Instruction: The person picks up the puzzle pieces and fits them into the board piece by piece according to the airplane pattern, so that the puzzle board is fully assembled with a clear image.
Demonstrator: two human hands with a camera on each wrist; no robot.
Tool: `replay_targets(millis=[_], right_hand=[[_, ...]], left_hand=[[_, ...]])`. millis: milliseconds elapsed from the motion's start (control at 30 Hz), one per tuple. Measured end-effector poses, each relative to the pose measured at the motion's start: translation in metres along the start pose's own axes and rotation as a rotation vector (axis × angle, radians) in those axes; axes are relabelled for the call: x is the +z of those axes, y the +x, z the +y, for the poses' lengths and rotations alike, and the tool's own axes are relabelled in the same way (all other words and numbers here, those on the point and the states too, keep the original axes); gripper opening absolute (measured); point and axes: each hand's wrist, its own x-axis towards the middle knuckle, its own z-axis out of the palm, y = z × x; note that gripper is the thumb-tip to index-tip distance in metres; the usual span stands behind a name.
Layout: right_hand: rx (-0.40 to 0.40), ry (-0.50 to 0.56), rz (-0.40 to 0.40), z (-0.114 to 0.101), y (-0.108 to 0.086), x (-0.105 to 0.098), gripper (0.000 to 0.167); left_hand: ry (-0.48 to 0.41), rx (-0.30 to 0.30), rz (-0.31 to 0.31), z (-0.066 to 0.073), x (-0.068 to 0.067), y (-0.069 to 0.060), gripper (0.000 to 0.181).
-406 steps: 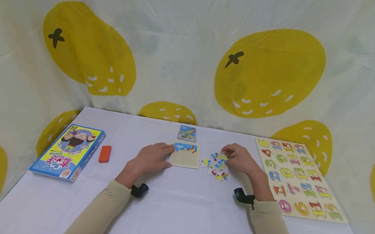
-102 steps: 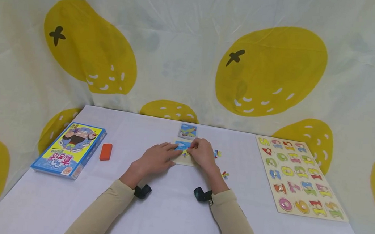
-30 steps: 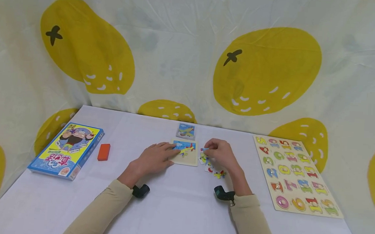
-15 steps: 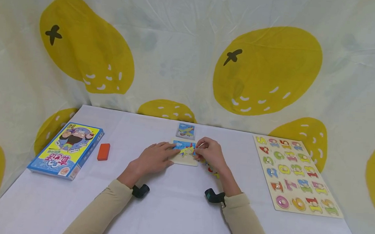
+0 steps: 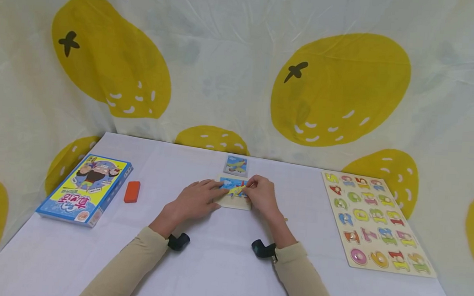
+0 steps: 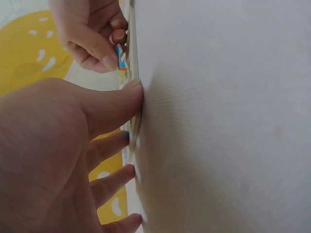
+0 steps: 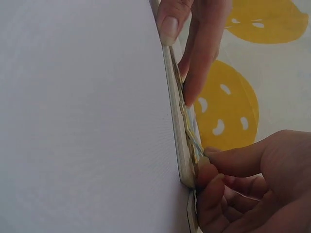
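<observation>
A small wooden puzzle board (image 5: pixel 233 204) lies flat in mid-table, its upper part covered by blue, yellow and red pieces of a plane picture. My left hand (image 5: pixel 198 198) rests at the board's left side, fingers fairly straight on it. In the left wrist view that hand's thumb (image 6: pixel 129 94) presses the near edge. My right hand (image 5: pixel 263 196) pinches a puzzle piece (image 6: pixel 119 52) between thumb and fingertips, over the board's right side. The right wrist view shows the piece tilted. The right hand and forearm hide most of the loose pieces.
Behind the board lies a small picture card (image 5: pixel 236 166) of a yellow plane. A wooden number board (image 5: pixel 374 222) lies at the right. On the left are a blue-and-yellow box (image 5: pixel 85 190) and a red block (image 5: pixel 132 191). A patterned cloth (image 5: pixel 225 74) hangs behind the table.
My right hand has come from the loose pieces at the right to the board, carrying a puzzle piece. More pieces fill the board than 13.5 seconds ago. The left hand stays in place.
</observation>
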Motion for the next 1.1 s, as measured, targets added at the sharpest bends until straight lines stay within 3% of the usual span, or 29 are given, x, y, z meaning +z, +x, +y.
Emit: replay_targets(millis=[233, 500, 900, 1100], right_hand=[[-0.036, -0.132, 0.01, -0.002, 0.001, 0.002, 0.007], [-0.06, -0.149, -0.003, 0.002, 0.003, 0.003, 0.008], [-0.055, -0.092, -0.247, 0.001, 0.003, -0.024, 0.015], [-0.1, -0.066, -0.265, 0.004, 0.004, -0.035, 0.016]], left_hand=[[0.0, 0.002, 0.006, 0.001, 0.0, -0.001, 0.053], [-0.003, -0.006, -0.003, 0.002, 0.0, -0.001, 0.053], [-0.043, -0.004, -0.007, -0.004, 0.003, 0.0, 0.054], [-0.071, 0.005, -0.01, -0.006, 0.004, 0.001, 0.054]])
